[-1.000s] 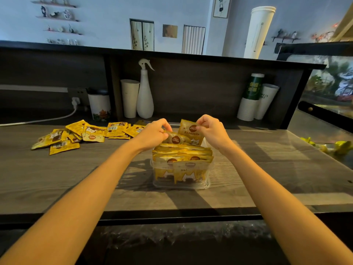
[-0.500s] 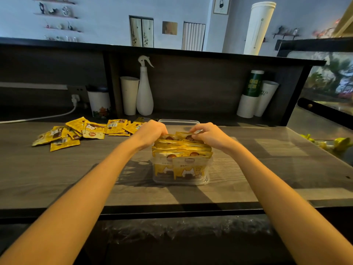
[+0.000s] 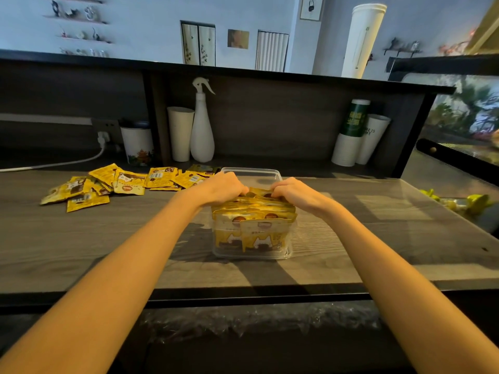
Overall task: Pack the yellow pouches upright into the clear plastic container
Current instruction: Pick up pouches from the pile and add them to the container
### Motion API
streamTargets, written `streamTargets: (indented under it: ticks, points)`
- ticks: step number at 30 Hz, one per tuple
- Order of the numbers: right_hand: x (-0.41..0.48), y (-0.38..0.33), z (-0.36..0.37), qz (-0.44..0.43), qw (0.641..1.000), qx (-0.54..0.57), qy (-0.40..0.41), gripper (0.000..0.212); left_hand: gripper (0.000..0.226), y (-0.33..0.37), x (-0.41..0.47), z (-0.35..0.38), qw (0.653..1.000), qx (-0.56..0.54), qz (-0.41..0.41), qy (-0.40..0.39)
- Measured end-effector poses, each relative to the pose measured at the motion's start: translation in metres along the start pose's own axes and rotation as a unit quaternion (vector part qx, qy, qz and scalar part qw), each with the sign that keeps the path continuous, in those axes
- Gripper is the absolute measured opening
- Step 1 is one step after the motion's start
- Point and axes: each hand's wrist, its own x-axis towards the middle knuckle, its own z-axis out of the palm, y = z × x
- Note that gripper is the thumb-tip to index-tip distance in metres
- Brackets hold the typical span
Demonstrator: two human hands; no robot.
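2 hands point(image 3: 222, 187) point(image 3: 295, 192) on pouches point(image 3: 253, 211) in container point(image 3: 251, 170)

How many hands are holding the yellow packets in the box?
2. The left hand grips the packets at the left of the clear box, and the right hand grips them at the right. No others show.

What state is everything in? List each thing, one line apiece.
Clear plastic container, upright on the dark wooden counter, lidless, near part full, far end unfilled.
Packed yellow pouches, standing upright in the container.
Loose yellow pouches, lying flat on the counter, left of the container.
Left hand, fingers curled onto the rear pouch tops.
Right hand, fingers curled onto the rear pouch tops.
White plastic spray bottle, upright at the back.
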Motion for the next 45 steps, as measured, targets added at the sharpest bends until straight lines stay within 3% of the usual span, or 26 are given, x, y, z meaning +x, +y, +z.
streamTargets:
  ticks: [9,13,23,28,34,38,45]
  points:
    - [-0.001,0.0,0.003,0.037,0.999,0.014,-0.003,0.028,0.045,0.0,-0.001,0.001,0.999,-0.043,-0.001,-0.013]
    - [-0.003,-0.003,0.004,0.042,0.998,0.037,0.004,0.044,0.034,-0.005,-0.003,0.002,0.998,-0.058,0.012,0.031]
    - [-0.004,-0.023,0.004,0.013,0.999,-0.007,0.041,0.047,0.04,0.001,-0.012,-0.006,0.995,-0.037,0.028,0.086]
    - [0.002,-0.048,0.011,-0.067,0.98,-0.055,0.179,0.035,0.031,-0.016,-0.017,-0.02,0.978,-0.073,-0.009,0.193]
    - [0.019,-0.109,0.055,-0.162,0.941,-0.048,0.294,0.028,0.032,-0.059,-0.055,-0.046,0.936,0.017,-0.057,0.347]
    - [0.038,-0.146,0.103,-0.193,0.943,-0.042,0.267,0.029,0.032,-0.106,-0.083,-0.052,0.917,0.053,-0.142,0.37]
    - [0.078,-0.17,0.18,-0.132,0.978,-0.067,0.144,0.029,0.027,-0.193,-0.097,-0.044,0.923,0.074,-0.248,0.286]
